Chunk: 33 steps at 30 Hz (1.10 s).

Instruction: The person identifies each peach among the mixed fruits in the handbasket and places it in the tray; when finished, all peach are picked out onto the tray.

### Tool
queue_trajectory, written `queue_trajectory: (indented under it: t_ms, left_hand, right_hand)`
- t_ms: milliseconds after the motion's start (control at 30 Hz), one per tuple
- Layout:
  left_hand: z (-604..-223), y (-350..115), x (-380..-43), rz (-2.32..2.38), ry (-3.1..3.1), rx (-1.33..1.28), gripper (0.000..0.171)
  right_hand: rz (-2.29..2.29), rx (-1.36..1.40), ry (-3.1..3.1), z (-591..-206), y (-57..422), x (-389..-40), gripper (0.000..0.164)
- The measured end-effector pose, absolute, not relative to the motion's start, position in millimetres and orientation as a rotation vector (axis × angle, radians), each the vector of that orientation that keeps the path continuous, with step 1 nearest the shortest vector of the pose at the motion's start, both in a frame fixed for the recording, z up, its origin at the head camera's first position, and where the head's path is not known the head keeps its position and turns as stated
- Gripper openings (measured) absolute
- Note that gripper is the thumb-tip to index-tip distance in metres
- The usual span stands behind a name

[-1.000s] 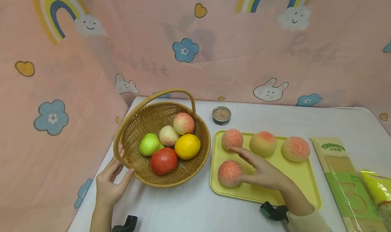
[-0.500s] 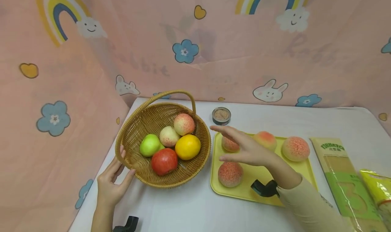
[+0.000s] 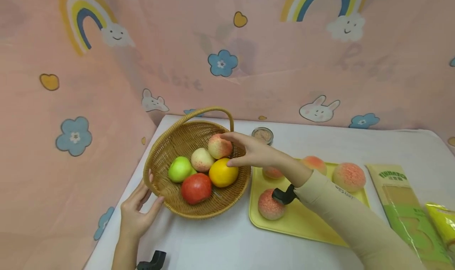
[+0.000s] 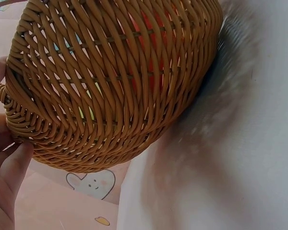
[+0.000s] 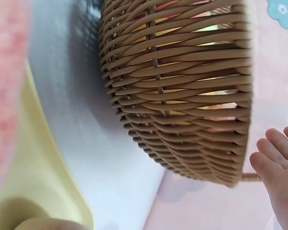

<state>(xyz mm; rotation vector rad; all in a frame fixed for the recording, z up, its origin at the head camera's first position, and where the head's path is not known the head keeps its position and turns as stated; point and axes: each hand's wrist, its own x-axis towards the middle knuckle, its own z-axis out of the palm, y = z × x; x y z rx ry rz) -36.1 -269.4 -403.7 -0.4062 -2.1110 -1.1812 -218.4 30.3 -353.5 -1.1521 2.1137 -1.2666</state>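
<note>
We have a pink cloth backdrop (image 3: 185,33) — rainbows, rabbits, flowers, hearts — behind a white-covered table (image 3: 213,242). Left of centre on it we see the wicker basket (image 3: 174,143), arched handle up, fruit inside. Yellow tray (image 3: 305,222) lies to its right; right again, a flat green-and-beige packet (image 3: 408,214) with a big 3 on it.

Left hand (image 3: 136,218) grips the basket's left rim by the handle's foot, thumb and fingers either side. Right hand (image 3: 252,151) is spread, thumb well apart from fingers, reaching over the basket's right rim. Shiny yellow bag (image 3: 442,224) is cut off at the right edge of the head view.

Tray carries four peaches (image 3: 349,177), two along the back partly behind the right forearm (image 3: 289,169).

In the basket: red fruit (image 3: 196,189) nearest us, yellow fruit (image 3: 222,175) to its right, blushed peach (image 3: 216,145) behind that, green fruit (image 3: 179,169) on the left, paler peach (image 3: 202,160) mid-cluster. Right fingertips overlap the blushed peach, thumb overlaps the yellow fruit — contact, we can't tell. Smallest: small round container (image 3: 263,135) behind the tray.
</note>
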Motion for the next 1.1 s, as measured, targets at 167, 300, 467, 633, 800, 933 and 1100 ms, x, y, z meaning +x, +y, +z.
queue_trajectory:
  t_ms: [167, 300, 467, 633, 800, 933, 1100]
  left_hand:
    - [-407.2, -269.9, -36.5, -1.181, -2.114, -0.402, 0.066]
    - [-419.6, -276.7, -38.9, -1.151, -2.134, -0.373, 0.069]
    - [-423.8, -279.4, -40.1, -1.15, -2.133, -0.379, 0.068]
    - [-421.8, -279.4, -40.5, -1.171, -2.127, -0.401, 0.065]
    - [-423.2, -281.4, -40.7, -1.159, -2.127, -0.389, 0.065]
    - [-425.0, -283.0, -40.8, -1.147, -2.134, -0.375, 0.067]
    - [-423.6, -282.3, -40.6, -1.159, -2.139, -0.372, 0.067]
  right_hand:
    - [-1.198, -1.154, 2.178, -357.1, 18.2, -226.8, 0.073]
    - [-1.167, -1.132, 2.201, -358.1, 11.7, -232.1, 0.073]
    - [-1.128, -1.104, 2.217, -359.9, 6.3, -236.4, 0.073]
    - [-1.098, -1.13, 2.225, -361.8, 1.2, -239.1, 0.075]
    - [-1.056, -1.151, 2.239, -362.5, -3.6, -240.9, 0.08]
    - [-1.001, -1.154, 2.256, -363.1, -5.7, -242.0, 0.084]
    - [-0.946, -1.167, 2.269, -363.4, -7.1, -242.8, 0.086]
